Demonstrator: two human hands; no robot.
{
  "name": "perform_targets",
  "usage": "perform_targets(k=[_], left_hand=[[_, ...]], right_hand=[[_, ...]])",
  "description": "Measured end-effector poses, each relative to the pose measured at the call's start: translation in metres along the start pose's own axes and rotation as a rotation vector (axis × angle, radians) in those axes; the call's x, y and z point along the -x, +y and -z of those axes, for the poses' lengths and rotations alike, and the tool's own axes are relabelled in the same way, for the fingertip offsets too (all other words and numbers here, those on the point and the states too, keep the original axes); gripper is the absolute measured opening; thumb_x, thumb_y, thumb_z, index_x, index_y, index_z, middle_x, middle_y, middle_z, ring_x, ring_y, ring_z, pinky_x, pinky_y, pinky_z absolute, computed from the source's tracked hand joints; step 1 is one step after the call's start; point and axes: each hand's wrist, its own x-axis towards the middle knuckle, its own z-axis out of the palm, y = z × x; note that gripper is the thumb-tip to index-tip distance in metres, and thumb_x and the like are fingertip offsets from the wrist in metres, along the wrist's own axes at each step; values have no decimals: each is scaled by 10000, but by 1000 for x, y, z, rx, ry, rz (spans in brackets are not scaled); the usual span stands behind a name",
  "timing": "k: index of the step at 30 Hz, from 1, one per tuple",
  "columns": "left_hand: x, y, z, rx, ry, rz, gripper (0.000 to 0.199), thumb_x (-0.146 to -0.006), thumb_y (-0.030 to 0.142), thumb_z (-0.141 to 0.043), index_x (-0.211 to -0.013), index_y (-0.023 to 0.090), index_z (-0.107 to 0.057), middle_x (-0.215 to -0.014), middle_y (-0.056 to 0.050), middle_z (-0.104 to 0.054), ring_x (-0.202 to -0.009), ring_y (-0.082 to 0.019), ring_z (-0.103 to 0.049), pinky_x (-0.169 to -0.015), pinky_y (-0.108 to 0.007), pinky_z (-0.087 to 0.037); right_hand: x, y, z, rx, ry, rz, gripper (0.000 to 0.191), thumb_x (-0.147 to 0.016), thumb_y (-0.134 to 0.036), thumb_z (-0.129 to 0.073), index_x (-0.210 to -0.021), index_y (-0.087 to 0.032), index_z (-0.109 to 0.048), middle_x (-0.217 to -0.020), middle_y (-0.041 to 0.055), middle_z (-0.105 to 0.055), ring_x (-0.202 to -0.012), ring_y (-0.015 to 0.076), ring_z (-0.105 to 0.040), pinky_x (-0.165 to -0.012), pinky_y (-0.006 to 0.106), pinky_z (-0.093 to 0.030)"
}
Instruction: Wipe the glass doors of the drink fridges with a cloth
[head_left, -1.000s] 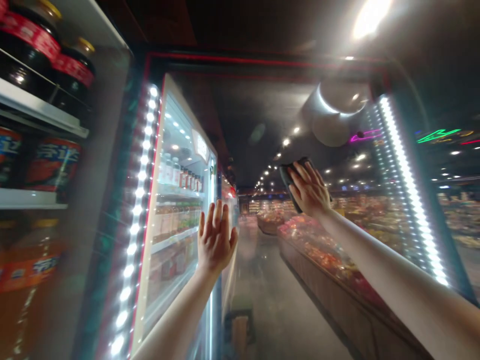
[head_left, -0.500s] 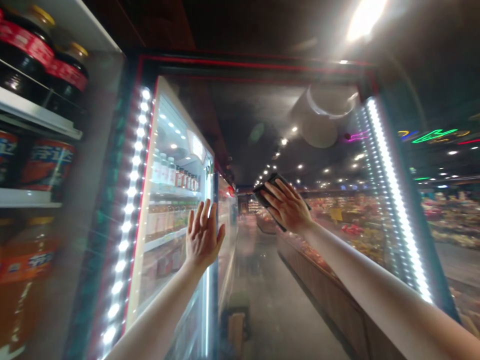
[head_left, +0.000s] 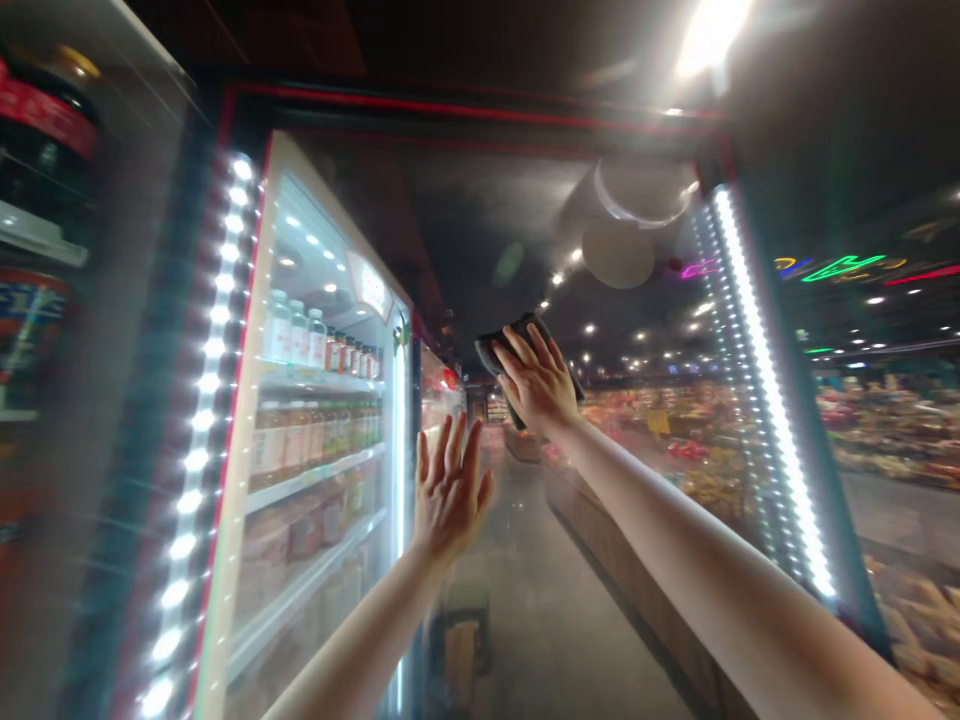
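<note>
In front of me stands a glass door (head_left: 465,230) with a dark, red-lined frame. My right hand (head_left: 544,392) lies with fingers spread over a dark cloth (head_left: 491,352), keeping it against the glass. Lower and further left, my left hand (head_left: 450,495) is open, palm toward the pane and fingers apart. It holds nothing; whether its palm touches the glass I cannot tell. The cloth's middle is hidden under the right hand.
Bright LED strips (head_left: 202,420) run down both door sides. At far left, shelves hold dark bottles (head_left: 45,150). A lit drinks cooler (head_left: 315,380) shows in the glass, beside an aisle floor (head_left: 540,560) and produce displays (head_left: 877,430). A stool-like object (head_left: 465,610) sits low.
My right hand and the cloth have shifted left and slightly up across the glass. The left hand has moved right, closer to the right hand. My view has turned a little right.
</note>
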Motion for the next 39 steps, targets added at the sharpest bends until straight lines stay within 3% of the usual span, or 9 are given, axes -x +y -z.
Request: perform_targets(k=[4,10,13,17,20,25,30,35,39], left_hand=[[-12,14,-13,31,18,-13,808,-960,247,-521,-1627,242,-65,-1649,-134,-300,-1544,-309,-224,-1263,-598,-136],[-14,11,-10,43,5,-3,778,-953,260,-521,-1623,246,-127,-1641,-128,-320,-1530,-311,-269,-1267,-598,-125],[-11,7,-4,31,-3,1,781,-956,258,-518,-1625,259,-114,-1642,-119,-322,-1525,-307,-285,-1268,-591,-133],[-14,11,-5,18,-1,-47,809,-963,257,-516,-1628,233,-55,-1625,-136,-354,-1535,-306,-253,-1265,-596,-128],[-23,22,-13,36,-5,-51,811,-961,263,-517,-1627,231,-57,-1632,-123,-342,-1537,-304,-246,-1268,-590,-125],[-31,37,-29,42,1,-47,795,-955,240,-504,-1628,240,-80,-1641,-96,-323,-1538,-293,-240,-1277,-558,-122],[-29,36,-30,36,5,-48,793,-961,246,-505,-1628,244,-76,-1650,-96,-305,-1546,-296,-212,-1278,-559,-127],[-34,42,-27,57,14,-45,808,-966,273,-518,-1628,234,-58,-1631,-141,-337,-1537,-315,-242,-1262,-603,-142],[-50,62,-35,84,59,-63,805,-964,266,-531,-1627,231,-78,-1623,-159,-348,-1538,-314,-242,-1261,-603,-143]], right_hand=[[17,51,22,23,-87,72,503,-1027,-375,-387,-1517,-283,-447,-1644,-6,-336,-1537,285,-218,-1240,505,-262],[58,134,28,56,162,-410,541,-1015,-375,-369,-1546,-277,-396,-1610,80,-385,-1522,336,-247,-1166,622,-336],[66,104,18,67,201,-465,551,-1010,-348,-359,-1559,-291,-368,-1609,87,-380,-1526,351,-228,-1143,664,-334],[53,34,9,52,25,-159,545,-1000,-323,-405,-1544,-294,-402,-1633,29,-351,-1537,331,-200,-1211,577,-287],[33,24,12,44,-73,34,517,-1014,-362,-404,-1527,-296,-434,-1644,-6,-333,-1536,307,-211,-1238,522,-263],[24,108,31,79,-38,-105,517,-1024,-378,-389,-1527,-270,-432,-1640,21,-341,-1528,313,-236,-1230,536,-281],[72,173,38,63,119,-474,546,-1028,-401,-364,-1549,-241,-401,-1623,116,-360,-1521,374,-231,-1187,621,-303],[99,120,28,97,131,-519,560,-1024,-342,-349,-1561,-183,-360,-1628,162,-327,-1533,403,-161,-1148,724,-279],[83,75,29,51,-68,-99,543,-1004,-321,-435,-1544,-269,-404,-1655,45,-308,-1552,327,-151,-1232,593,-247]])
